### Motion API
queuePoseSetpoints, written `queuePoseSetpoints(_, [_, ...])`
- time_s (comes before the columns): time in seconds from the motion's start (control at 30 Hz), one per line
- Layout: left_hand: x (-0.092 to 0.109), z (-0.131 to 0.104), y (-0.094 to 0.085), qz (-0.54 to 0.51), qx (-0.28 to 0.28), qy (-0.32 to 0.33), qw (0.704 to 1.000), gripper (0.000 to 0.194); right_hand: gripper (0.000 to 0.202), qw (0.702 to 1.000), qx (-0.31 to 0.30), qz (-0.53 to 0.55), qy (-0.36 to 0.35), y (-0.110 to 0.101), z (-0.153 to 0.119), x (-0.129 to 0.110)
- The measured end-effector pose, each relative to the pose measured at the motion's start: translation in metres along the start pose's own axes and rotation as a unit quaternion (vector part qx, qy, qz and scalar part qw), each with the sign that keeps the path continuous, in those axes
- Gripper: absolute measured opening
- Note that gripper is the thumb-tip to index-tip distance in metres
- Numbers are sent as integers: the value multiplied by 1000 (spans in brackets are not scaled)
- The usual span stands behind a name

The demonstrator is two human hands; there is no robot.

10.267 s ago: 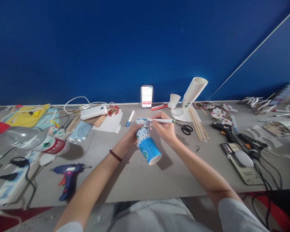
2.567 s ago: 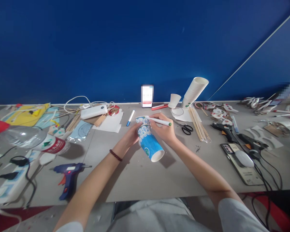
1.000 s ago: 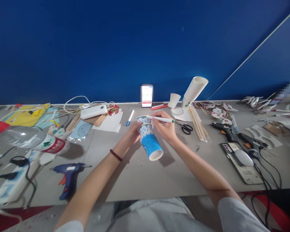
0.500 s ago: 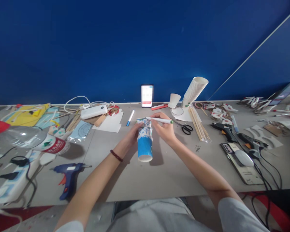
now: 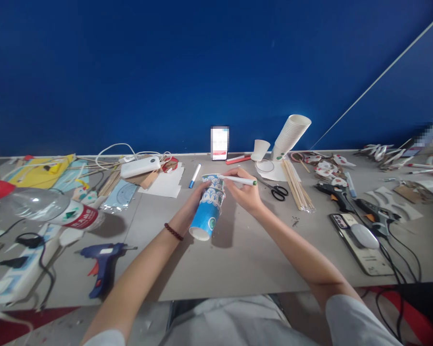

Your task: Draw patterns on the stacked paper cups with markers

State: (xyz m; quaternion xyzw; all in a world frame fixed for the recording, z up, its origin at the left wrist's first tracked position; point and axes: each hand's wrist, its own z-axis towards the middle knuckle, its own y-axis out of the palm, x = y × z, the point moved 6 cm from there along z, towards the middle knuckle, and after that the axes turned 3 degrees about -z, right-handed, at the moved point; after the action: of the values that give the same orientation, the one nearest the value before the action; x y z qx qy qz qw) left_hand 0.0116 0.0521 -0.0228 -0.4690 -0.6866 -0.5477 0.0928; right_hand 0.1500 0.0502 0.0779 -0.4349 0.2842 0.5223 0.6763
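Note:
Two paper cups joined end to end make a blue body with white scalloped patterns near the far end and a green round mark on its side. My left hand is wrapped round the patterned part from the left. A white marker with a green end is pinched in my right hand, its tip at the upper patterned part of the cups. Just beyond my left hand lies a white marker with a blue cap.
A phone leans on the blue wall. Stacked cups, scissors and sticks lie right; farther right are glue guns. A blue glue gun, bottle and power strip stand left.
The cups have tilted and turned, their near end swinging left and the green round mark coming into view. My right hand with the marker has barely moved.

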Motion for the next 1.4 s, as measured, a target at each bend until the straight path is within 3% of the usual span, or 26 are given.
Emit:
queuePoseSetpoints(0.2, [2, -4, 5, -19, 14, 11, 1000, 26, 9, 999, 3, -39, -13, 1, -2, 0])
queuePoseSetpoints(0.6, [2, -13, 13, -31, 53, -26, 998, 23, 11, 996, 4, -88, -12, 2, -3, 0])
queuePoseSetpoints(1.4, [3, -9, 8, -22, 69, -10, 997, 20, 9, 998, 2, -57, -3, 2, -4, -1])
